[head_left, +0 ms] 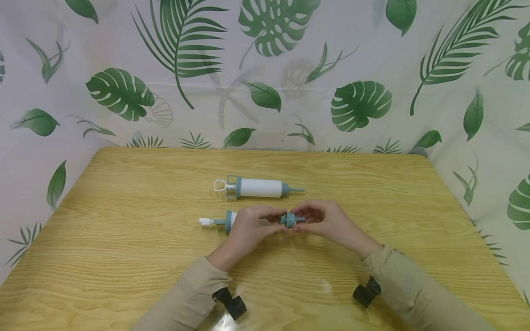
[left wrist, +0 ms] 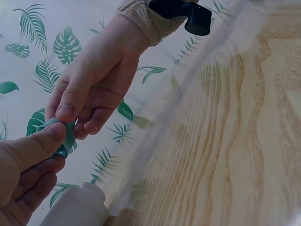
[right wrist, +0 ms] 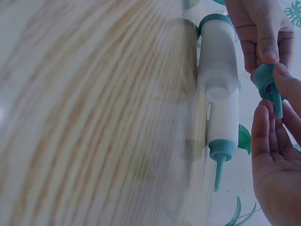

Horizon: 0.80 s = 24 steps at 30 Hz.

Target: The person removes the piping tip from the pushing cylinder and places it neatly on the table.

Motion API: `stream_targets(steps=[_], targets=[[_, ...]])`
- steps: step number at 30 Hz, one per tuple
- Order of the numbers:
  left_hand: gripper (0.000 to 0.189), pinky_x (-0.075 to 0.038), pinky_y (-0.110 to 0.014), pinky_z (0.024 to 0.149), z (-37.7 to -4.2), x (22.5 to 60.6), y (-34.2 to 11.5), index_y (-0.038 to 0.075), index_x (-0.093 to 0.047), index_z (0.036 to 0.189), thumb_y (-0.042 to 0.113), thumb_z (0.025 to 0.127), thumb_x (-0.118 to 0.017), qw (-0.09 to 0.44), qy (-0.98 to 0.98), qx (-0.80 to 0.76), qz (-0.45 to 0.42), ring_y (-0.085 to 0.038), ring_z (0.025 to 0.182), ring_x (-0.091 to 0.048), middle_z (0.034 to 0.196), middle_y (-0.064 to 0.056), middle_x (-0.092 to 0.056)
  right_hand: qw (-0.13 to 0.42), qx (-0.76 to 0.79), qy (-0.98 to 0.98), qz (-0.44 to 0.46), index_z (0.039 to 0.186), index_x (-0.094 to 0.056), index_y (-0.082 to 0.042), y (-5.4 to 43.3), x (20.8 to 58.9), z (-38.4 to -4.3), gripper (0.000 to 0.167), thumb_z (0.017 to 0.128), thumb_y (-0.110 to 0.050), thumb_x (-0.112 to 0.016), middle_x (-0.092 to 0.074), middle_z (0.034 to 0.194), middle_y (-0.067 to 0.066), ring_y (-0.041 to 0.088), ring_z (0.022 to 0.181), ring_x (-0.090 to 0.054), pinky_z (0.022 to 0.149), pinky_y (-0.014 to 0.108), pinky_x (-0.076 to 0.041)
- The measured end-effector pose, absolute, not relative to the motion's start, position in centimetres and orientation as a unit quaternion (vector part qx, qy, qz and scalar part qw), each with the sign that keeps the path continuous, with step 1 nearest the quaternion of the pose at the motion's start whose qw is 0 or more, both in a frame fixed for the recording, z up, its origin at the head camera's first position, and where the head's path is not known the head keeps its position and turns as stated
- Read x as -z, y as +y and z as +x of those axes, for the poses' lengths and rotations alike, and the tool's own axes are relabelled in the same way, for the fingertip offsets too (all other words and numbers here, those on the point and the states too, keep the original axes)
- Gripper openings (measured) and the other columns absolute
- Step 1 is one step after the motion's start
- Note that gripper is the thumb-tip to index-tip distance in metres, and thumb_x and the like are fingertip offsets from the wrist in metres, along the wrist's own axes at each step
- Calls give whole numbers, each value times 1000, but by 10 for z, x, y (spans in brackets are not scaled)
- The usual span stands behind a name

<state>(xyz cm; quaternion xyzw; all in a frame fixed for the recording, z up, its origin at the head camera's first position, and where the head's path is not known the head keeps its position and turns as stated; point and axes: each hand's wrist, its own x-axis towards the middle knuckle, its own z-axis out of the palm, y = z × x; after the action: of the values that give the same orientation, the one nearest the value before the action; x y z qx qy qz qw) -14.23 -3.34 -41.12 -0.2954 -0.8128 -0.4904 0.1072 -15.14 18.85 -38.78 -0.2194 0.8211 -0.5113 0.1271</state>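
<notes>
Between my two hands is a teal nozzle cap (head_left: 290, 219) with a thin spout, and an opening shows beside the spout (right wrist: 277, 106) in the right wrist view. My left hand (head_left: 251, 224) pinches its left side between thumb and fingers. From the other side, my right hand (head_left: 325, 222) grips it with thumb and fingertips around the spout. A white syringe-like tube (right wrist: 217, 59) with a teal collar (head_left: 228, 222) lies under my left hand, its bare white neck showing in the wrist views. Much of that tube is hidden by the hand in the head view.
Behind my hands lies a second white tube (head_left: 261, 188) with its teal nozzle on and a white pull ring (head_left: 220, 185) at the left end. Both tubes rest on the wood-grain table (head_left: 136, 276). A leaf-print cloth (head_left: 306, 101) hangs behind the table.
</notes>
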Motion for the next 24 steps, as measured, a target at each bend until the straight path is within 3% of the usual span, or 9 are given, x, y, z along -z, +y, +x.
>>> stream_targets(steps=[8,24], targets=[[34,-56,-32,71,-141,409,-34,5,-74,102,16,71,-83,108,-811,494,-293,-10,80,-66,94,-2,-72,117,507,825,-222,111,-65,-2,189,387,-151,34,82,-14,-77,-67,99,8,20,88,-64,77,30,-54],[31,-55,-29,72,-142,409,-33,5,-74,102,18,74,-81,103,-817,491,-284,-11,82,-64,95,-3,-71,105,495,835,-215,113,-66,-3,202,386,-152,34,82,-15,-76,-67,99,5,18,87,-64,77,30,-54]])
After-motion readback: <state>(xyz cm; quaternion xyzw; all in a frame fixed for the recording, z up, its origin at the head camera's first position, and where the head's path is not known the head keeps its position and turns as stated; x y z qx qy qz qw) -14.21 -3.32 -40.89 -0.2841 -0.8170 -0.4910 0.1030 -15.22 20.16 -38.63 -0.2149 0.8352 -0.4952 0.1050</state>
